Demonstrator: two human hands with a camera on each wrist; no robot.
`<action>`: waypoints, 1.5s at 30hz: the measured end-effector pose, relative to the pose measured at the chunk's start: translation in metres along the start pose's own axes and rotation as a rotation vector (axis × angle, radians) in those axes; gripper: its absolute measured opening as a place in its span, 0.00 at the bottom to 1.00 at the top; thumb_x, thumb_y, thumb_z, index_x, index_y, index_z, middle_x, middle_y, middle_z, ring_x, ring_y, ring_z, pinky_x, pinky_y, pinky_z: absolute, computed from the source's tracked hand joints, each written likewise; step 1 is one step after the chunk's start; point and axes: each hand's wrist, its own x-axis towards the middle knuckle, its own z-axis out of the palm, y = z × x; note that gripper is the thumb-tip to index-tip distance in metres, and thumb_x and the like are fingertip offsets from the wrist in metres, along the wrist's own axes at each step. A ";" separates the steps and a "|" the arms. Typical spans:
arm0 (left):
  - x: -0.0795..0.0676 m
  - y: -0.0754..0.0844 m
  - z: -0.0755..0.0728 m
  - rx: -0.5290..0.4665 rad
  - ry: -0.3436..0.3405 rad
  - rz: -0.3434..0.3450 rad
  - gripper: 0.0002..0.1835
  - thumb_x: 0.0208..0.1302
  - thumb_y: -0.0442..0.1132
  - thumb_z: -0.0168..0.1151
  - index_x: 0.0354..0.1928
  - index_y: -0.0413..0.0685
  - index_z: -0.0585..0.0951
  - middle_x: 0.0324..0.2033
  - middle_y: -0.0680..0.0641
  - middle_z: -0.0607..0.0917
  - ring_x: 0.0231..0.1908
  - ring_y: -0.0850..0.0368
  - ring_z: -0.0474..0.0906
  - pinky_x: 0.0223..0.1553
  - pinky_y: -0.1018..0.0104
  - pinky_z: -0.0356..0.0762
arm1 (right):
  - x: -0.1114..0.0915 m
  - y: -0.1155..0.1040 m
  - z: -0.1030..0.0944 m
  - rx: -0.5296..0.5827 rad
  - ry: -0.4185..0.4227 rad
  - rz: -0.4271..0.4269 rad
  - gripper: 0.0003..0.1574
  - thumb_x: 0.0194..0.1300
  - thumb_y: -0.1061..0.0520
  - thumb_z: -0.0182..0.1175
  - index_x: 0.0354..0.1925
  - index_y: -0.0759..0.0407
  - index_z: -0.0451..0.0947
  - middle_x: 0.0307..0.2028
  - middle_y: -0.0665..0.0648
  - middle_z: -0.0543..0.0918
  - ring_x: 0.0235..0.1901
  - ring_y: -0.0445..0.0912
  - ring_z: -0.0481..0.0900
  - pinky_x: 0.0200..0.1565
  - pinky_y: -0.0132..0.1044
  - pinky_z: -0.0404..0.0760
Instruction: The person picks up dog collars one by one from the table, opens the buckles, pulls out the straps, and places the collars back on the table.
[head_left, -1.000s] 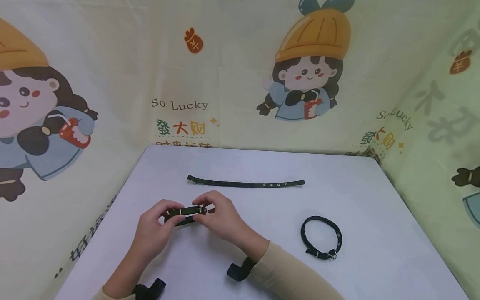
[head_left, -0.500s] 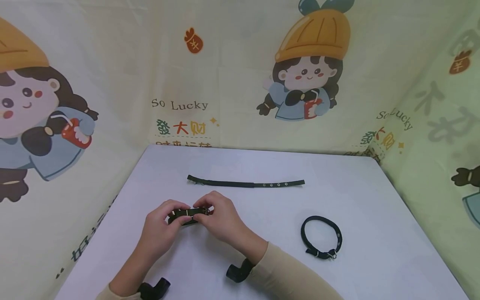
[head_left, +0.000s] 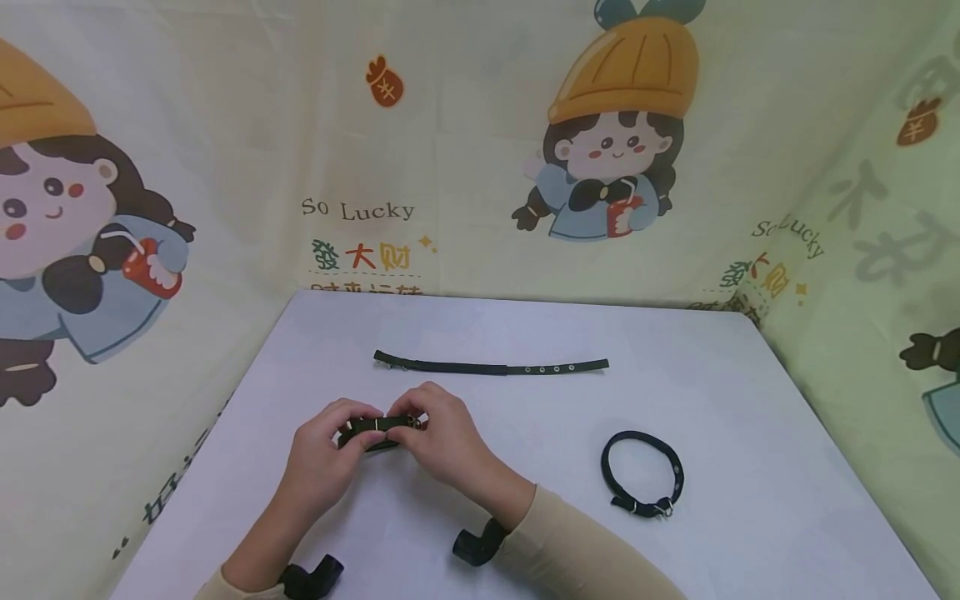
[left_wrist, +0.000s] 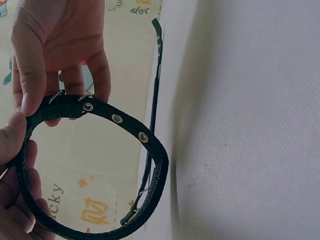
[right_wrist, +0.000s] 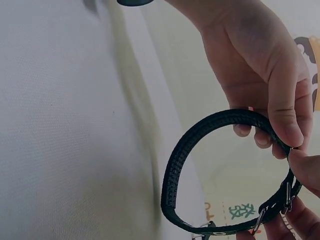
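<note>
A dark green collar (head_left: 365, 426) with metal eyelets and a buckle is held as a loop in both hands above the table. My left hand (head_left: 322, 458) pinches its left part between thumb and fingers. With thumb and fingertips, my right hand (head_left: 442, 427) grips the buckle end. Their fingertips sit close together on the strap. In the left wrist view, a row of eyelets shows on the collar (left_wrist: 130, 128), while the right hand (left_wrist: 65, 45) covers part of the buckle. The right wrist view shows the metal frames of the buckle (right_wrist: 288, 197) near the right fingers.
On the white table (head_left: 525, 467) a straight, similar collar (head_left: 465, 367) lies behind the hands. A fastened, round collar (head_left: 633, 436) lies to the right. Black wrist mounts (head_left: 476, 546) sit on both wrists. A printed cloth (head_left: 480, 167) hangs behind the table.
My left hand has shifted slightly right along with the collar, closer to my right hand, which has barely moved. The other two collars lie as before.
</note>
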 end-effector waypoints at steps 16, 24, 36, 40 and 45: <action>0.000 -0.002 0.001 0.003 0.017 -0.004 0.18 0.56 0.27 0.82 0.45 0.53 0.89 0.39 0.58 0.89 0.37 0.63 0.79 0.35 0.73 0.80 | -0.001 0.001 -0.001 0.010 0.016 -0.021 0.10 0.68 0.61 0.74 0.44 0.48 0.87 0.43 0.46 0.84 0.44 0.34 0.81 0.47 0.26 0.85; -0.001 -0.001 -0.001 0.005 0.033 -0.002 0.18 0.55 0.27 0.82 0.45 0.53 0.89 0.38 0.57 0.89 0.37 0.64 0.78 0.35 0.73 0.80 | -0.002 0.001 -0.002 0.049 0.000 -0.006 0.10 0.71 0.62 0.72 0.46 0.49 0.85 0.44 0.47 0.84 0.45 0.35 0.81 0.49 0.26 0.85; -0.001 -0.002 -0.002 0.002 0.043 0.000 0.19 0.56 0.27 0.81 0.45 0.54 0.89 0.38 0.57 0.89 0.38 0.65 0.79 0.37 0.72 0.80 | -0.002 0.000 -0.002 0.089 0.006 0.014 0.10 0.72 0.63 0.70 0.46 0.49 0.83 0.45 0.46 0.85 0.46 0.35 0.81 0.49 0.27 0.85; 0.000 -0.001 -0.003 -0.009 0.046 -0.007 0.19 0.56 0.26 0.81 0.45 0.54 0.89 0.38 0.57 0.89 0.38 0.64 0.78 0.36 0.73 0.79 | -0.002 -0.002 -0.003 0.112 0.007 0.035 0.11 0.72 0.63 0.70 0.46 0.48 0.83 0.45 0.46 0.86 0.47 0.36 0.82 0.50 0.28 0.86; 0.001 -0.001 -0.003 -0.017 0.046 -0.020 0.19 0.56 0.26 0.81 0.45 0.55 0.89 0.38 0.57 0.89 0.38 0.64 0.78 0.36 0.72 0.79 | -0.001 -0.002 -0.003 0.134 0.009 0.052 0.11 0.73 0.63 0.69 0.47 0.47 0.82 0.45 0.46 0.87 0.47 0.38 0.82 0.52 0.30 0.87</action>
